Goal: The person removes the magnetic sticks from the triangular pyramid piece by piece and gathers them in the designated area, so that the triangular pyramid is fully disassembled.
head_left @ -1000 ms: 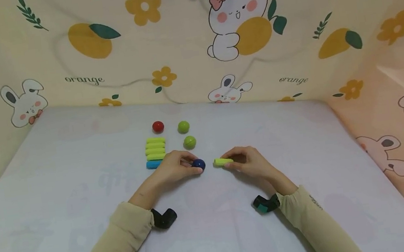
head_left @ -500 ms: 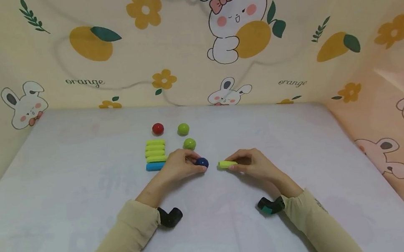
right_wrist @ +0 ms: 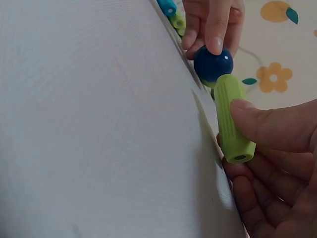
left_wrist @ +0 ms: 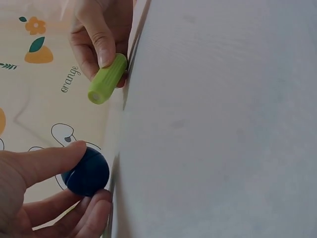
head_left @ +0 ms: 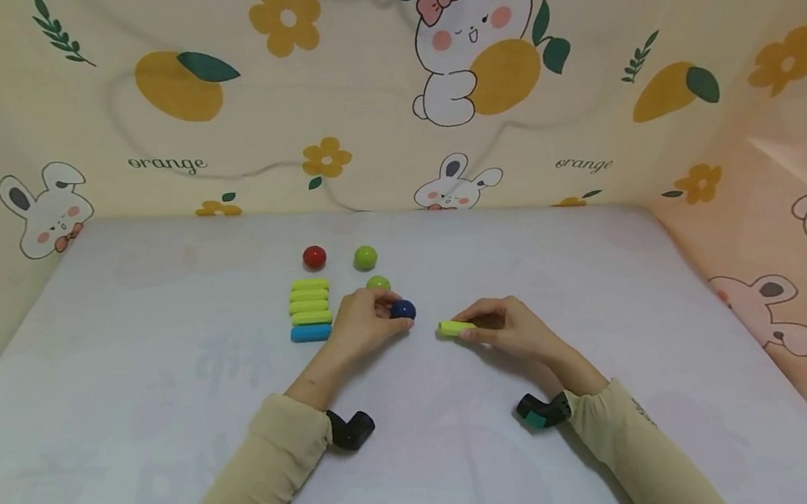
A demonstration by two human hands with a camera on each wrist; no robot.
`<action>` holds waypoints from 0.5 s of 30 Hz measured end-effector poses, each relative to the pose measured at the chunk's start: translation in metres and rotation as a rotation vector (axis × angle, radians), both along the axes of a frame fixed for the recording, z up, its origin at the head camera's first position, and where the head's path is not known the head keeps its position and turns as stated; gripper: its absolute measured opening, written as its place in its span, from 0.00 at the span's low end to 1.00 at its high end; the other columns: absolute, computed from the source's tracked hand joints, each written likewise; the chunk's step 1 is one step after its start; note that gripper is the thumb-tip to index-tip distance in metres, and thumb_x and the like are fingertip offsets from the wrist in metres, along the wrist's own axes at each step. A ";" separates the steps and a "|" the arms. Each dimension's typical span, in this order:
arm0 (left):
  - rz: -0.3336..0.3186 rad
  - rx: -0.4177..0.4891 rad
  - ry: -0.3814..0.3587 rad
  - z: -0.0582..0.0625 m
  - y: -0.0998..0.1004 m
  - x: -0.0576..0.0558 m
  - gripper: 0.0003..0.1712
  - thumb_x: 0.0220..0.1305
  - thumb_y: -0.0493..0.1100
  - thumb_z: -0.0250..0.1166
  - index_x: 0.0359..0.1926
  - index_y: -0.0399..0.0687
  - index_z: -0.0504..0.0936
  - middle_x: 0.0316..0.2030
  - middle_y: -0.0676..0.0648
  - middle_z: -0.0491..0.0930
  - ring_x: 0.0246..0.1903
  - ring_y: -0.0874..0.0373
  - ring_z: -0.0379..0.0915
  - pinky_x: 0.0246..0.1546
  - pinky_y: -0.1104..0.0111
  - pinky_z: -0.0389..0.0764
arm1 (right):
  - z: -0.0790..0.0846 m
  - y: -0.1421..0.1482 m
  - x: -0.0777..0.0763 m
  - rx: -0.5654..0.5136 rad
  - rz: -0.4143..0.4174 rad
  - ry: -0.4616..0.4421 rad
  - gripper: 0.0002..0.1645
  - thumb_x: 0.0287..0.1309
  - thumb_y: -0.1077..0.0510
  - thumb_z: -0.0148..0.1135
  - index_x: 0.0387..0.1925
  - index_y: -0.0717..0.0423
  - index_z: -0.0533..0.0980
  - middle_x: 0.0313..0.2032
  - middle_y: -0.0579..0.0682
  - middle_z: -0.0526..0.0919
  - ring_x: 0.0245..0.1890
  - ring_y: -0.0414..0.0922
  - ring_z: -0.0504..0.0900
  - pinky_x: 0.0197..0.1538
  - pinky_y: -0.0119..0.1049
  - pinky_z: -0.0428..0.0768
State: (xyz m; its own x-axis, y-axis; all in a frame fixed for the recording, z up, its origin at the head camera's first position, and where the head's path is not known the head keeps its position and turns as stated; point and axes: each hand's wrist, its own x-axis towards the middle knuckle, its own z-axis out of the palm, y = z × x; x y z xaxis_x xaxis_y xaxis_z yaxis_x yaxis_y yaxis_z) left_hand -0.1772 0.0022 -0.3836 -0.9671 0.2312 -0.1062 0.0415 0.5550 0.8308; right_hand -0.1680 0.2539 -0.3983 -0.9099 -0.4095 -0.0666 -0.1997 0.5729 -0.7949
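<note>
My left hand (head_left: 365,322) pinches a dark blue ball (head_left: 402,310) between thumb and fingers, low over the table. In the left wrist view a seam line runs across that blue ball (left_wrist: 88,172). To its right, my right hand (head_left: 507,327) grips a ribbed yellow-green rod (head_left: 454,328) lengthwise. The right wrist view shows a dark round spot in the near end of the rod (right_wrist: 233,119). Ball and rod are apart in the head view. Just behind my left fingers, a green ball (head_left: 378,282) is partly covered by them.
Several yellow-green rods (head_left: 309,295) lie in a stacked row left of my left hand, with a blue rod (head_left: 311,333) at the near end. Behind them sit a red ball (head_left: 314,257) and another green ball (head_left: 366,257). A printed cloth wall (head_left: 244,120) rises at the table's back edge.
My left hand has carried the blue ball slightly right and then away from me, now overlapping the nearer green ball. The right hand with its rod shifted slightly right, then stayed.
</note>
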 end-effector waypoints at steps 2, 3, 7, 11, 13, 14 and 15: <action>0.000 -0.005 0.012 -0.001 0.000 0.000 0.21 0.54 0.42 0.72 0.48 0.40 0.81 0.38 0.44 0.83 0.36 0.55 0.77 0.43 0.65 0.78 | 0.004 -0.002 0.001 0.008 0.005 0.007 0.15 0.58 0.61 0.65 0.47 0.61 0.81 0.46 0.56 0.84 0.44 0.46 0.78 0.45 0.32 0.76; 0.000 -0.006 0.016 -0.001 0.000 0.000 0.21 0.54 0.42 0.72 0.48 0.40 0.81 0.39 0.43 0.83 0.36 0.55 0.77 0.43 0.65 0.79 | 0.005 -0.003 0.001 0.011 0.005 0.008 0.15 0.58 0.61 0.65 0.48 0.61 0.81 0.46 0.56 0.84 0.44 0.46 0.78 0.46 0.33 0.76; -0.003 -0.013 0.024 -0.001 -0.001 0.000 0.21 0.53 0.42 0.73 0.48 0.40 0.81 0.39 0.43 0.83 0.37 0.55 0.78 0.43 0.64 0.79 | 0.007 -0.004 0.001 0.015 0.006 0.010 0.15 0.58 0.60 0.65 0.47 0.60 0.81 0.46 0.56 0.84 0.43 0.46 0.78 0.44 0.31 0.75; -0.006 -0.016 0.027 -0.001 -0.001 0.001 0.22 0.53 0.42 0.73 0.49 0.40 0.81 0.40 0.43 0.83 0.38 0.54 0.79 0.43 0.64 0.79 | 0.002 -0.001 0.000 0.002 0.003 0.015 0.16 0.57 0.58 0.67 0.47 0.58 0.81 0.45 0.54 0.84 0.43 0.45 0.78 0.44 0.30 0.76; -0.008 -0.018 0.027 -0.001 -0.001 0.001 0.22 0.52 0.42 0.73 0.49 0.40 0.80 0.41 0.43 0.83 0.38 0.54 0.79 0.44 0.64 0.79 | 0.001 -0.001 0.001 -0.010 0.007 0.016 0.16 0.57 0.57 0.67 0.47 0.58 0.81 0.45 0.54 0.84 0.43 0.45 0.78 0.44 0.31 0.75; -0.010 -0.019 0.027 -0.001 -0.002 0.001 0.22 0.52 0.42 0.73 0.49 0.40 0.80 0.41 0.43 0.83 0.38 0.54 0.79 0.43 0.64 0.79 | 0.000 0.000 0.000 -0.016 0.009 0.017 0.16 0.57 0.57 0.67 0.47 0.58 0.81 0.45 0.54 0.84 0.43 0.45 0.78 0.44 0.31 0.75; -0.010 -0.021 0.025 -0.001 -0.002 0.001 0.23 0.52 0.42 0.73 0.49 0.40 0.80 0.41 0.43 0.83 0.39 0.54 0.79 0.44 0.64 0.79 | -0.001 0.000 0.000 -0.017 0.009 0.015 0.16 0.57 0.57 0.67 0.47 0.58 0.81 0.45 0.54 0.84 0.43 0.45 0.78 0.45 0.30 0.75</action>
